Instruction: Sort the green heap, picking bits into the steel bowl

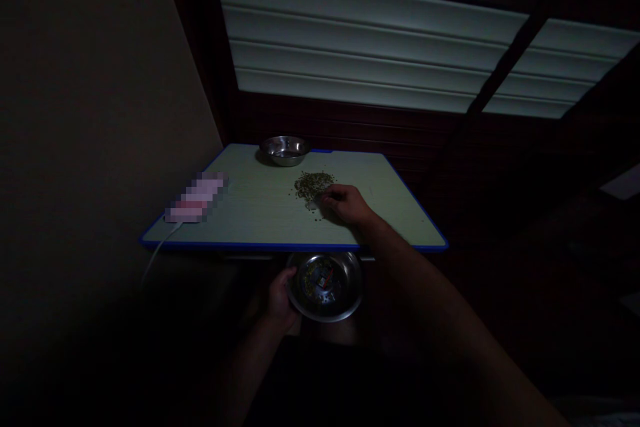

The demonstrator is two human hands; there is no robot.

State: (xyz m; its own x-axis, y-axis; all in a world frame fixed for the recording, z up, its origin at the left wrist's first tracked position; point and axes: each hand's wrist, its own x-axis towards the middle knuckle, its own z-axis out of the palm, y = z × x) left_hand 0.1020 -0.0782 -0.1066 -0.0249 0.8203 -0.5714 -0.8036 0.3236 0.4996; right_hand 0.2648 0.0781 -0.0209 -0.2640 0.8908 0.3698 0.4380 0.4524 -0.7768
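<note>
My left hand (283, 295) grips the rim of a metal bowl (351, 300) just below the table's front edge, thumb over the rim. Small green grains lie in that bowl, along with an orange-and-dark patch I cannot make out. On the table, my right hand (346, 203) is at the lower right of a loose pile of small green beans (313, 183), which look like mung beans. Its fingers are curled together, and whatever is between them is hidden. A pale patch shows beside the fingertips.
A second metal bowl (286, 159) stands at the back left of the pale, blue-edged table (255, 213). At the left edge lies a pinkish, blurred-out device (196, 199) with a white cable (159, 250). A wall rises on the left, and a dark slatted panel stands behind.
</note>
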